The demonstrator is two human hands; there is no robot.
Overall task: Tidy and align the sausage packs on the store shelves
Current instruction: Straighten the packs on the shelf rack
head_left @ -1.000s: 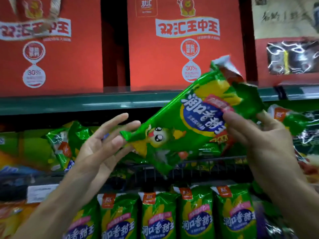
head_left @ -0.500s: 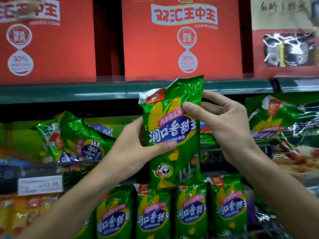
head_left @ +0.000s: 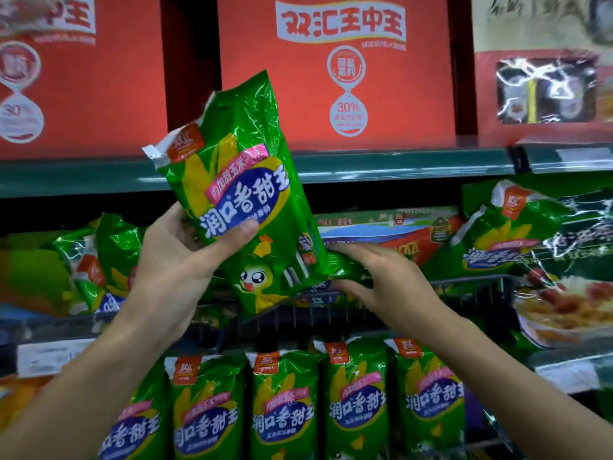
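My left hand (head_left: 172, 260) grips a green corn sausage pack (head_left: 245, 180) with the thumb across its front. The pack is held upright, tilted slightly left, in front of the middle shelf. My right hand (head_left: 384, 283) reaches into the wire basket (head_left: 464, 287) on the middle shelf, and its fingers pinch the edge of another green pack (head_left: 345, 270) lying there. More green packs (head_left: 99, 260) lie jumbled at the left and others (head_left: 510, 234) at the right of that shelf. A neat row of upright green packs (head_left: 282, 406) stands on the shelf below.
Large red gift boxes (head_left: 335, 71) stand on the top shelf above a green shelf edge (head_left: 398, 164). A flat red and blue box (head_left: 391, 234) lies behind my right hand. Packs printed with a noodle dish (head_left: 564, 307) sit at the far right. A price tag (head_left: 49, 356) hangs lower left.
My right hand let go of the held pack and dropped down into the basket onto another pack. My left hand now holds the pack alone, lifted slightly higher.
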